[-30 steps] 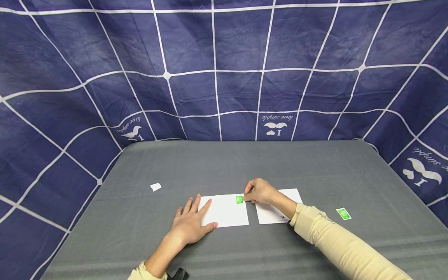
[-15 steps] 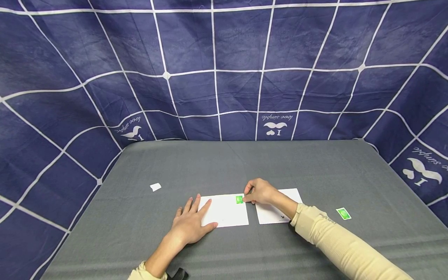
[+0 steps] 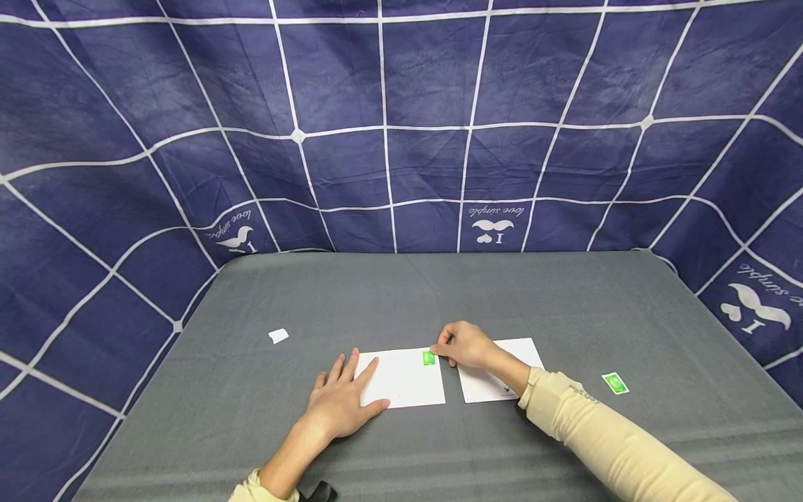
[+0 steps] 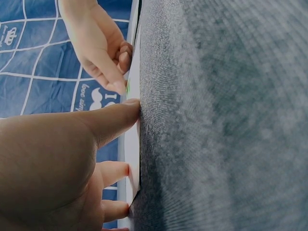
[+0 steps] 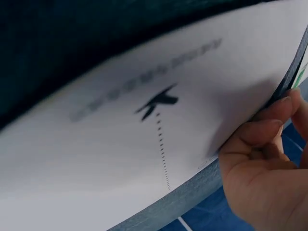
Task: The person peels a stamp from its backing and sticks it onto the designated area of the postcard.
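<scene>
My left hand [image 3: 341, 404] rests on the left end of a white card [image 3: 401, 383], fingers spread; its thumb lies near the card's front edge. A small green stamp [image 3: 429, 358] lies at that card's upper right corner. There my right hand [image 3: 469, 345] holds the stamp's edge, thumb and index finger close together and the other fingers curled. In the left wrist view, the right hand's fingertips meet a sliver of green [image 4: 127, 89]. A second white card [image 5: 159, 144], printed with a black mark and faint text, lies beneath the right hand and forearm, which partly cover it.
Another green stamp [image 3: 615, 383] with a white border lies on the grey cloth [image 3: 389, 300] to the right. A small white paper scrap [image 3: 278, 336] lies to the left. A blue curtain with white grid lines [image 3: 433, 160] hangs behind and at both sides.
My right thumb has shifted slightly left and up, from the stamp's right edge toward its upper right corner. The left hand and both cards stay in place.
</scene>
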### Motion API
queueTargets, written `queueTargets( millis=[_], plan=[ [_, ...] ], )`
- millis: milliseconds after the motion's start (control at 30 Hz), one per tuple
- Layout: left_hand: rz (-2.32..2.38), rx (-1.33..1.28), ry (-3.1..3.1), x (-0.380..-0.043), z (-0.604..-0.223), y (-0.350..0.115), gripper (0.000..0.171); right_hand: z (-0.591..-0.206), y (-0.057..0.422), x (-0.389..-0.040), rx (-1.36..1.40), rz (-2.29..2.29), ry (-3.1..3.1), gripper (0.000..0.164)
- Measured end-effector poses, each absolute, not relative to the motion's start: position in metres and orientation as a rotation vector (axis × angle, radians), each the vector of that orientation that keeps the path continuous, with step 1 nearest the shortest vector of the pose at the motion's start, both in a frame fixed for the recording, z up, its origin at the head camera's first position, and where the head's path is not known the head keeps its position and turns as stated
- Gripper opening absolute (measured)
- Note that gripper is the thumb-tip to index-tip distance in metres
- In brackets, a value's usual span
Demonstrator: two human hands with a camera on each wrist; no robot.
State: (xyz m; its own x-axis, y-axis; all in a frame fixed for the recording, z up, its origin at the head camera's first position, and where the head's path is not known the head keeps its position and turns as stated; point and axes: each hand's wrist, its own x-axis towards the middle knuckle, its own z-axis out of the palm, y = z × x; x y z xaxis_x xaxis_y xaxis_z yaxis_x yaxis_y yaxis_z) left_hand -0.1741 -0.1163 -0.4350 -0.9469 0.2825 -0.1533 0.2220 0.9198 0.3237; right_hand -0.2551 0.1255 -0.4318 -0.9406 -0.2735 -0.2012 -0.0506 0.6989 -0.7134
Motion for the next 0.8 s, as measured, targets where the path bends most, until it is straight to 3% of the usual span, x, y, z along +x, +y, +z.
queueTargets(
  millis=[800],
  plan=[
    [0.449,0.387,2.875,-0.1753,-0.4357,-0.1163,0.072,-0.4345,0.1207,-0.2550,-0.253,-1.012,2.690,0.030]
  ],
)
